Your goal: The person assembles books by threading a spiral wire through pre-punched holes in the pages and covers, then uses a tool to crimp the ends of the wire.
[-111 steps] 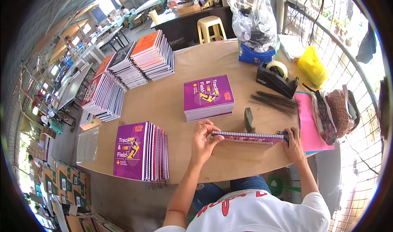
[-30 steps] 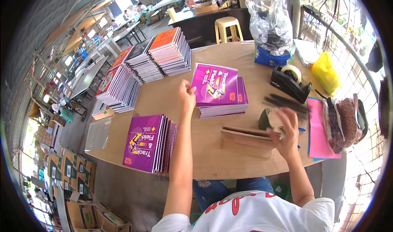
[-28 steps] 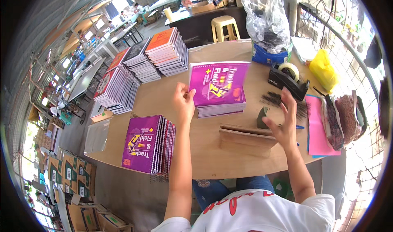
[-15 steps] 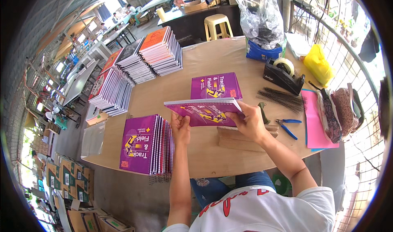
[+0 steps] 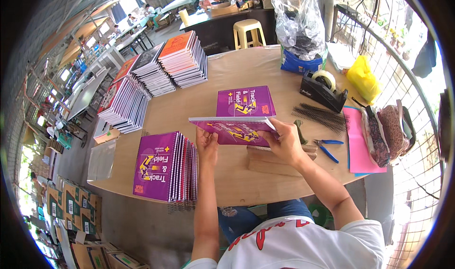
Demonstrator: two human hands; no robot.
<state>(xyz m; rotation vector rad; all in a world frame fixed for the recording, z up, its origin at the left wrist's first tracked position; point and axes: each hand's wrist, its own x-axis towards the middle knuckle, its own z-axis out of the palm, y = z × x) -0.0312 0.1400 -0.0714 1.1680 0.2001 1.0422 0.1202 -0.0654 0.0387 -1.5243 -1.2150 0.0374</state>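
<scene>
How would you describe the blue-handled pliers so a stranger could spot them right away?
On the wooden table, look right of the right hand. The blue-handled pliers lie between the black wire coils and pink sheet, the only blue-handled tool.

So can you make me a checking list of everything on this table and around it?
Surface: wooden table, mostly covered.
Job's things: purple notebook held in both hands above a purple stack; wooden jig underneath.
Clutter: spiral-bound stack, notebook piles, black binding coils, blue pliers, tape dispenser, yellow bag.
Grippers: left hand and right hand grip the notebook.
Cables: nothing seen.
Surroundings: stool, wire fence.
</scene>
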